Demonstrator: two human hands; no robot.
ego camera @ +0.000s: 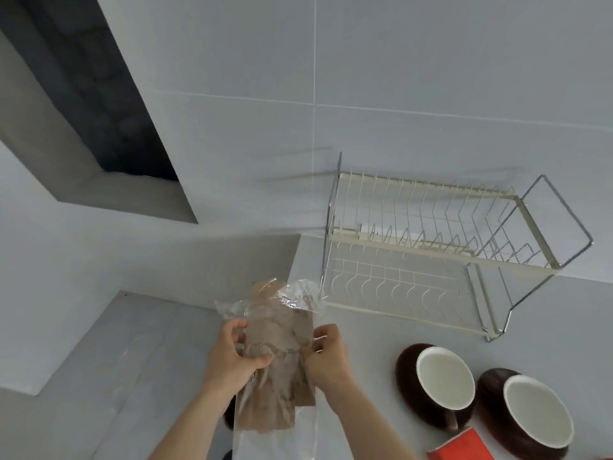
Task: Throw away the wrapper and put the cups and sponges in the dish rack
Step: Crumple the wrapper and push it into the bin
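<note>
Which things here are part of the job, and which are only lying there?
Part of the job:
- clear wrapper with brown sponges, held by left hand and right hand
- two brown cups
- dish rack

Only lying there:
- red object at the bottom edge

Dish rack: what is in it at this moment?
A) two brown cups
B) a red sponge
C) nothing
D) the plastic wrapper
C: both tiers of the dish rack show only bare wire, the two brown cups sit on the counter in front of it, and the plastic wrapper is held in both hands.
</note>
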